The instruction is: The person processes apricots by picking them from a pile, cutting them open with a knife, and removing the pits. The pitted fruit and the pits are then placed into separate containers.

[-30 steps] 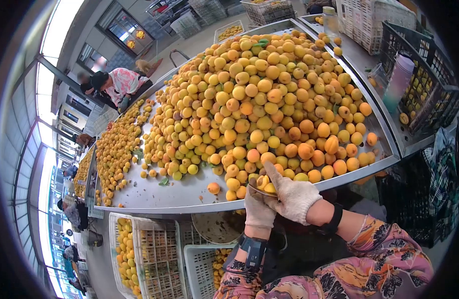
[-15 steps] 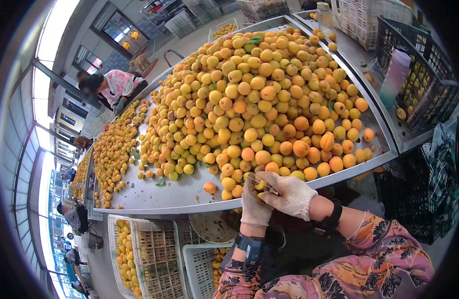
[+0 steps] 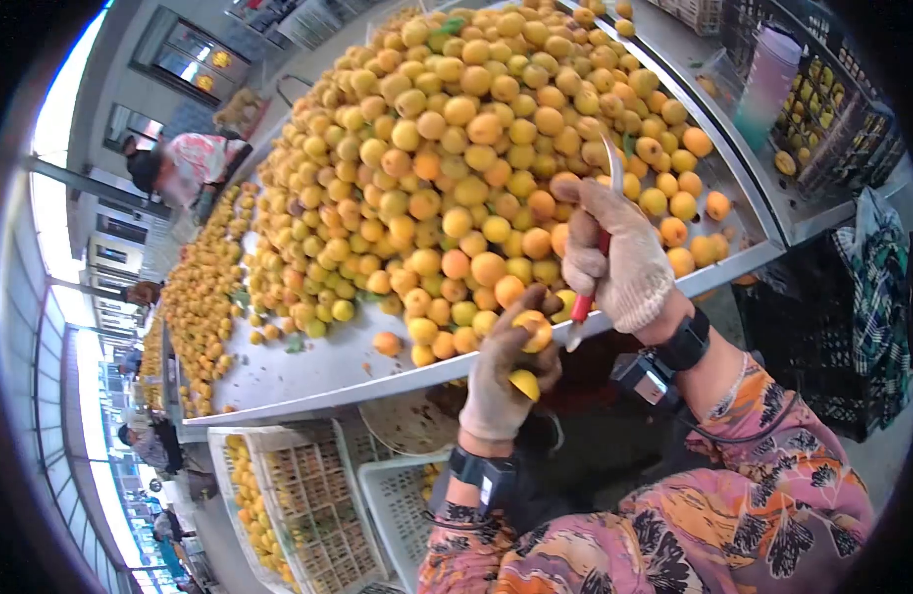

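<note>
Handling the fruit (image 3: 524,385) well calls for a light hold and the blade clear of fingertips: at the counter's (image 3: 318,366) near edge the left hand (image 3: 500,378) curls around it, while the right hand (image 3: 625,259), raised alongside, clenches the knife (image 3: 582,307) tip-up.

Whitish gloves (image 3: 635,262), pink patterned sleeves (image 3: 773,431), black wristbands (image 3: 684,340)

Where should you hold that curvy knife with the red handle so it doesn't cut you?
Probably by the red handle, coming from the person's own side, like the right hand does. The curved blade points away from the person, towards the fruit pile, so fingers behind it should stay safer from its tip.
</note>
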Demonstrator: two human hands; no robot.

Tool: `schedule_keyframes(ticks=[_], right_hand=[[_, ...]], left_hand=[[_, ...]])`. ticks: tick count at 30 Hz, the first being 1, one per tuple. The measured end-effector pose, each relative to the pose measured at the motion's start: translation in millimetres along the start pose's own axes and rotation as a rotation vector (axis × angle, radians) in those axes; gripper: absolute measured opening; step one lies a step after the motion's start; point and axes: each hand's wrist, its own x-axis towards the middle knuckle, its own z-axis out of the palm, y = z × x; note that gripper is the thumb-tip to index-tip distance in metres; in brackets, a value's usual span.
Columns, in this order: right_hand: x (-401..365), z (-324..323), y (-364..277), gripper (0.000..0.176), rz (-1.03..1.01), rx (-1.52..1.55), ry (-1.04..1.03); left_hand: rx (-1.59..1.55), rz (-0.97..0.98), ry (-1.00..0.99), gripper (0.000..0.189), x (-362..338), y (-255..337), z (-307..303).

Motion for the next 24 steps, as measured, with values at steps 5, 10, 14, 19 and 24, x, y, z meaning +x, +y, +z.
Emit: schedule_keyframes(ticks=[5, 10, 14, 19, 24], right_hand=[[2, -1, 0, 0.029, -0.025, 0.06, 0.082], [5, 2, -3, 0.027, -0.069, 0.144, 0.137], [13, -8, -5, 0.023, -0.068, 0.257, -0.024], [-4, 7, -6, 0.038, -0.207, 0.001, -0.031], [-15, 9, -2, 0.031, -0.257, -0.113, -0.051]], left_hand=[[0.034, 0.008, 0.033, 0.056, -4, 3, 5], [-0.017, 0.056, 0.108, 0.053, -4, -3, 3], [0.062, 0.05, 0.21, 0.062, 6, -7, 4], [0.273, 0.0, 0.201, 0.067, -4, -10, 13], [0.279, -0.019, 0.173, 0.067, -3, -17, 12]])
